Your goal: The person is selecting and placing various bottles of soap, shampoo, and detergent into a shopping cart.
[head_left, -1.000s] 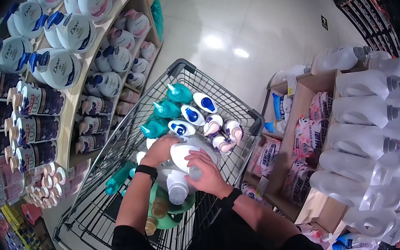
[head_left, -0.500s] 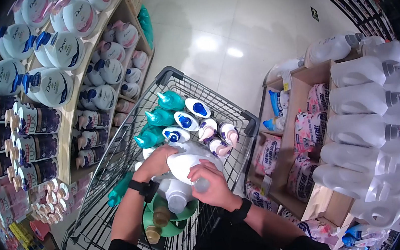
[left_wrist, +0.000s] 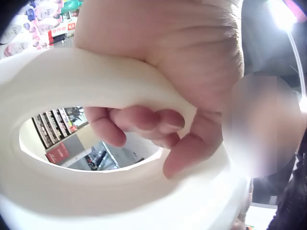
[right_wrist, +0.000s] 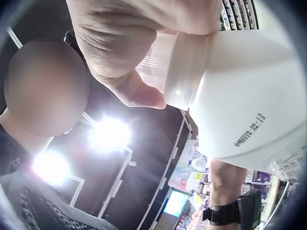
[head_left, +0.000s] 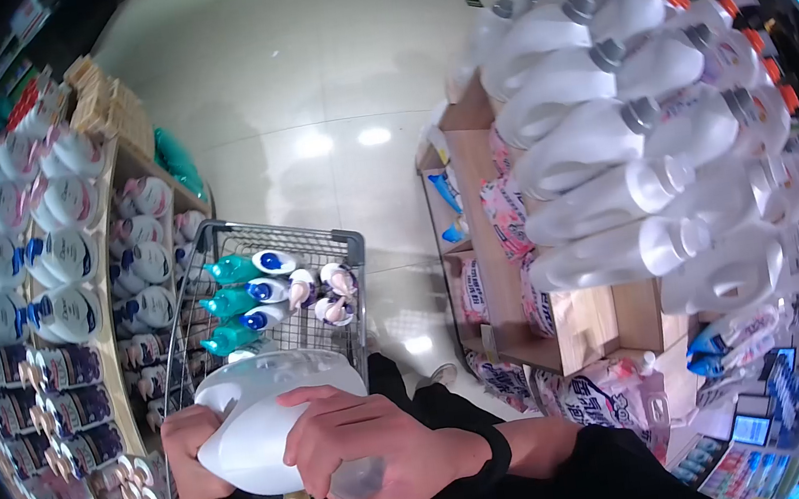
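Both hands hold a large white detergent bottle [head_left: 253,440] above the shopping cart [head_left: 281,227], tilted with its cap toward me. My left hand [head_left: 193,456] grips the handle; in the left wrist view its fingers [left_wrist: 144,120] curl through the handle opening. At the other end, my right hand [head_left: 390,443] holds the neck, with the translucent cap [head_left: 357,479] showing beside the fingers. A date is printed near the neck in the right wrist view. Beyond the bottle, teal pump bottles [head_left: 228,302], white bottles with blue pumps [head_left: 269,290] and pink-pump bottles [head_left: 335,293] stand in the cart.
To the left, a shelf [head_left: 107,248] carries rows of pump bottles. Wooden bins [head_left: 586,321] stand at the right, with white handled bottles [head_left: 578,150] lying stacked and bagged products [head_left: 590,396] below. Pale tiled floor [head_left: 326,77] runs between them.
The white bottle has come up out of the cart toward me, both hands still on it. The head view has turned, so the cart sits further left and the right-hand stack shows higher.
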Demonstrator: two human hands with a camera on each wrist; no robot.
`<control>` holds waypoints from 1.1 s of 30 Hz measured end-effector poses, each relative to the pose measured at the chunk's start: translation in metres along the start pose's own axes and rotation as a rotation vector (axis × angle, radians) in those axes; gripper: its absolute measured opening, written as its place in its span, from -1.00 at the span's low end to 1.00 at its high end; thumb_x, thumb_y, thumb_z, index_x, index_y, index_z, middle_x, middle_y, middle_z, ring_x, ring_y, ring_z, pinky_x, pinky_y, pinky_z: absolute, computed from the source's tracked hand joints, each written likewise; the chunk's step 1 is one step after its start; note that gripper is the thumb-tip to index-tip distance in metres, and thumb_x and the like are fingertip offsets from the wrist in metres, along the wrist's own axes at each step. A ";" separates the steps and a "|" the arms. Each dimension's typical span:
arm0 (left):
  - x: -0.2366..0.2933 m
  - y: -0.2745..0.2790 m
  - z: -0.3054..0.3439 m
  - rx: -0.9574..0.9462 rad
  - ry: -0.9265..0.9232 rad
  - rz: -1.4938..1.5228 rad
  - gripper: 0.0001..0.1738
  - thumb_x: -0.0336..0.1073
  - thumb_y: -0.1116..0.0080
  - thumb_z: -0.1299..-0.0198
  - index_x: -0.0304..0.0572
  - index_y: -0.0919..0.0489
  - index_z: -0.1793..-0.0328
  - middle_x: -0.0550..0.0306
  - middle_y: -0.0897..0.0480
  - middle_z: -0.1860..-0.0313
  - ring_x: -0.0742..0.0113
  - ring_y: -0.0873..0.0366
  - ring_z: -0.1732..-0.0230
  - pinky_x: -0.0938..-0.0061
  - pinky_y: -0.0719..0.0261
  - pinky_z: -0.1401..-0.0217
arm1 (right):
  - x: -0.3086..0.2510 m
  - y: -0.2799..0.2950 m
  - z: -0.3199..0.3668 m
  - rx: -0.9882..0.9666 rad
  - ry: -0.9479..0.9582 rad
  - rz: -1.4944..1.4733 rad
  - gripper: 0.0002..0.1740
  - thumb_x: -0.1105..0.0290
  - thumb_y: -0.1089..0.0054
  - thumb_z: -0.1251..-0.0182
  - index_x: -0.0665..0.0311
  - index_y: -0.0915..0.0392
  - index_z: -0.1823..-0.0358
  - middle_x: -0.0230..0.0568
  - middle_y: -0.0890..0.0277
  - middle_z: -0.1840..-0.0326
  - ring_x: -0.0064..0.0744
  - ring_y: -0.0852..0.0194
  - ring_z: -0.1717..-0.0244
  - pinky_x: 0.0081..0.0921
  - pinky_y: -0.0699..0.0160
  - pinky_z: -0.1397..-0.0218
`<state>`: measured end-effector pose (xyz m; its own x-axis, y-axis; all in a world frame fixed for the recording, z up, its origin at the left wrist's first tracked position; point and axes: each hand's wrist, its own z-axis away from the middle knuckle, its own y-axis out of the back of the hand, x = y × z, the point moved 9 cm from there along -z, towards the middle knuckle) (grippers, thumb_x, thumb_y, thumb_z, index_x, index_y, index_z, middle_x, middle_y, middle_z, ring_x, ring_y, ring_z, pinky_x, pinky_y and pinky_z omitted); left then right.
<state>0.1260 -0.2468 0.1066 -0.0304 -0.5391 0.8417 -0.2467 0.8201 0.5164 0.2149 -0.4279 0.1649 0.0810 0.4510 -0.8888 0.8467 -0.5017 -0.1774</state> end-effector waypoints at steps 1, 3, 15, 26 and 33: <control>0.020 -0.004 0.000 0.015 0.004 0.009 -0.62 -0.24 -0.45 0.39 -0.24 -0.41 0.71 0.14 -0.37 0.74 0.20 -0.33 0.70 0.41 -0.20 0.57 | -0.020 0.009 0.006 0.018 0.029 -0.037 -0.74 0.67 -0.35 0.13 0.17 -0.57 0.39 -0.39 -0.57 0.34 -0.23 -0.63 0.10 0.10 -0.31 -0.45; 0.058 -0.014 0.002 0.058 -0.019 -0.060 -0.61 -0.23 -0.45 0.37 -0.23 -0.39 0.72 0.14 -0.36 0.74 0.22 -0.30 0.73 0.45 -0.17 0.59 | -0.057 0.030 0.023 0.040 0.107 -0.017 -0.73 0.65 -0.37 0.08 0.19 -0.58 0.33 -0.38 -0.58 0.31 -0.22 -0.62 0.09 0.12 -0.29 -0.45; 0.242 -0.237 -0.003 -0.078 -0.014 0.107 -0.80 -0.42 -0.42 0.15 -0.37 -0.61 0.46 -0.01 -0.63 0.61 0.29 -0.62 0.59 0.40 -0.51 0.48 | -0.184 0.185 0.224 0.938 0.035 0.284 -0.51 0.56 -0.49 0.00 0.39 -0.48 0.01 -0.05 -0.62 0.03 -0.29 -0.61 -0.08 -0.29 -0.57 -0.21; 0.284 -0.388 0.066 -0.404 -0.447 0.373 -0.71 -0.48 -0.22 0.20 -0.36 -0.48 0.27 0.05 -0.51 0.47 0.12 -0.56 0.54 0.37 -0.50 0.53 | -0.226 0.229 0.381 1.107 0.343 0.386 -0.44 0.11 -0.39 0.22 0.10 -0.32 0.18 -0.24 -0.43 0.27 -0.20 -0.47 0.11 -0.14 -0.26 -0.28; 0.320 -0.416 0.079 -0.442 -0.647 0.391 -0.70 -0.46 -0.18 0.26 -0.33 -0.49 0.28 0.12 -0.45 0.44 0.23 -0.50 0.48 0.42 -0.43 0.52 | -0.250 0.242 0.418 1.124 0.323 0.443 -0.44 0.13 -0.38 0.26 0.08 -0.31 0.20 -0.26 -0.42 0.29 -0.25 -0.46 0.14 -0.20 -0.25 -0.29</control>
<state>0.1426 -0.7753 0.1487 -0.6109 -0.0975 0.7857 0.2897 0.8961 0.3364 0.1795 -0.9704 0.1677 0.5041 0.1632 -0.8481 -0.1911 -0.9365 -0.2939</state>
